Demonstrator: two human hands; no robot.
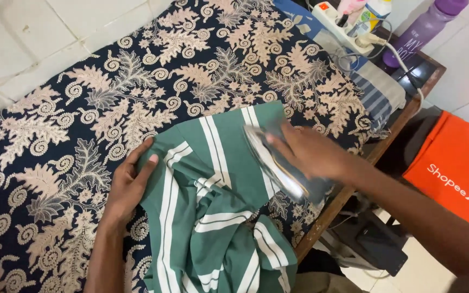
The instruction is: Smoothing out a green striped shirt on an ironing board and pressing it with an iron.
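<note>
A green garment with white stripes [218, 217] lies crumpled on a dark blue cloth with a beige leaf pattern [82, 108] that covers the table. My left hand [128, 184] lies flat on the garment's left edge, fingers apart, pinning it down. My right hand [308, 152] grips the handle of a silvery clothes iron [275, 163], which rests on the garment's upper right part and is blurred by motion.
A white power strip [340, 24] with plugs and a cable sits at the table's far right corner beside a purple bottle [427, 27]. An orange bag [454, 168] stands on the tiled floor to the right. The table's wooden edge [332, 209] runs diagonally.
</note>
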